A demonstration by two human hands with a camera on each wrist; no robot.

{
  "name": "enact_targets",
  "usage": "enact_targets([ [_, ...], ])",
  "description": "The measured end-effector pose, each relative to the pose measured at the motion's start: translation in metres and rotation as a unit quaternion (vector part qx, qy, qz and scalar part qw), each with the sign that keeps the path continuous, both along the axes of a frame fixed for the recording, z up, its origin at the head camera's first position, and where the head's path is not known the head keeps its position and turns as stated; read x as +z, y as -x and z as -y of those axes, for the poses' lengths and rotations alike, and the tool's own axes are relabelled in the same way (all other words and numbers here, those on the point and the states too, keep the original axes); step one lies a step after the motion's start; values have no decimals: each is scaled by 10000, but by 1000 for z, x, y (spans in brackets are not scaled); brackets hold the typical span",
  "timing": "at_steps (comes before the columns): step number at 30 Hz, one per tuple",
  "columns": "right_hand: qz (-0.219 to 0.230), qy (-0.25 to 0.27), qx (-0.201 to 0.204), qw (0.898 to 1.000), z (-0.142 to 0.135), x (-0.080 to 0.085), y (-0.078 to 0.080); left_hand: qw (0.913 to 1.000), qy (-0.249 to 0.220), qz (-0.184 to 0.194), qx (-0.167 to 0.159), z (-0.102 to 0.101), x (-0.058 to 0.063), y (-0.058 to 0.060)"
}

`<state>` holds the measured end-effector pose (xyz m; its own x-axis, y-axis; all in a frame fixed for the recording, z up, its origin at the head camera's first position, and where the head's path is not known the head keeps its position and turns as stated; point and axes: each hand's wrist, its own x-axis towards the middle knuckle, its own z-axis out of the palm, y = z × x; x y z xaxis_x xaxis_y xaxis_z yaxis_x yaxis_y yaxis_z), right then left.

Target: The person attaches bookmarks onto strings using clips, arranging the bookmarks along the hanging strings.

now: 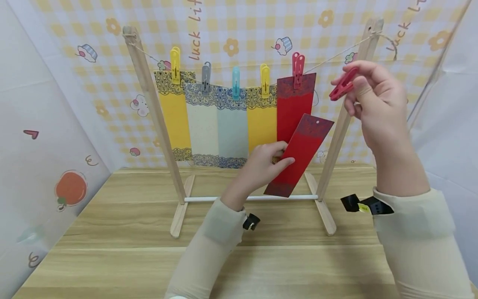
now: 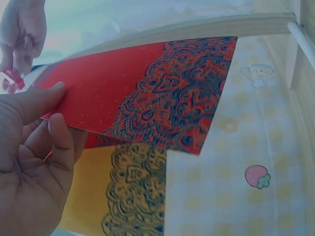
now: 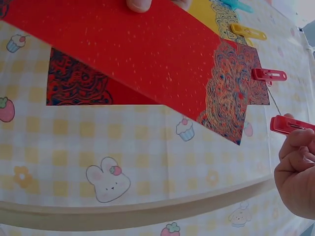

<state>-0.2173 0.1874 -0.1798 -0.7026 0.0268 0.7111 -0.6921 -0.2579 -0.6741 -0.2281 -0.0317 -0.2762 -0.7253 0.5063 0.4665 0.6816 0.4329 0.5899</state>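
Note:
My left hand pinches a red bookmark between thumb and fingers; the card tilts, its patterned end with a small hole pointing up and right. Between the thumb and fingers of my right hand is a red clothespin, held beside the right post, above the card. Behind the held card, a second red bookmark hangs from the string by another red clothespin. In the left wrist view the held bookmark shows dark lace patterning and overlaps a yellow card.
Left along the string hang yellow, cream, pale blue-grey and yellow cards, each under a clothespin. A wooden frame with a white crossbar stands on the wooden table, before a checked cloth.

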Motion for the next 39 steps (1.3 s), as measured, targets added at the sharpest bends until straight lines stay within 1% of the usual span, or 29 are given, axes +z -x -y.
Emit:
enact_targets([
  [2, -98, 97, 73, 9999, 2, 5, 3, 9999, -7, -109, -14, -3, 2, 1],
  [3, -230, 67, 33, 9997, 4, 7, 4, 9999, -14, -136, -17, -4, 3, 2],
  [7, -541, 260, 211, 9980, 8, 16, 8, 9999, -9, -155, 18, -8, 7, 4],
  [8, -665, 257, 151, 9973, 10, 18, 9, 9999, -8, -134, 35, -10, 8, 5],
  [10, -754, 361, 110, 9964, 12, 22, 10, 9999, -8, -91, 53, -12, 11, 5],
  [14, -1079, 375, -315, 9929, 17, 28, 13, 10000, -39, -54, 51, -18, 16, 6],
  [20, -1380, 515, -538, 9876, 18, 41, 17, 9997, -208, -83, 20, -27, 23, 7],
  [22, -1384, 571, -590, 9870, 17, 47, 18, 9996, -270, -127, 15, -30, 25, 9],
  [23, -1371, 575, -616, 9870, 17, 49, 18, 9995, -284, -160, 18, -31, 27, 10],
  [24, -1259, 618, -589, 9884, 17, 52, 18, 9994, -290, -202, 26, -32, 28, 10],
  [26, -983, 726, -496, 9913, 17, 56, 18, 9992, -296, -250, 48, -33, 30, 12],
  [30, -481, 875, -327, 9945, 17, 62, 19, 9993, -250, -233, 129, -32, 36, 14],
  [35, -309, 607, -569, 9961, 19, 67, 20, 9994, -206, -220, 171, -30, 43, 14],
  [37, -161, 513, -579, 9969, 18, 67, 21, 9993, -248, -229, 147, -31, 45, 14],
  [39, 5, 446, -493, 9978, 16, 66, 21, 9992, -321, -218, 108, -32, 44, 14],
])
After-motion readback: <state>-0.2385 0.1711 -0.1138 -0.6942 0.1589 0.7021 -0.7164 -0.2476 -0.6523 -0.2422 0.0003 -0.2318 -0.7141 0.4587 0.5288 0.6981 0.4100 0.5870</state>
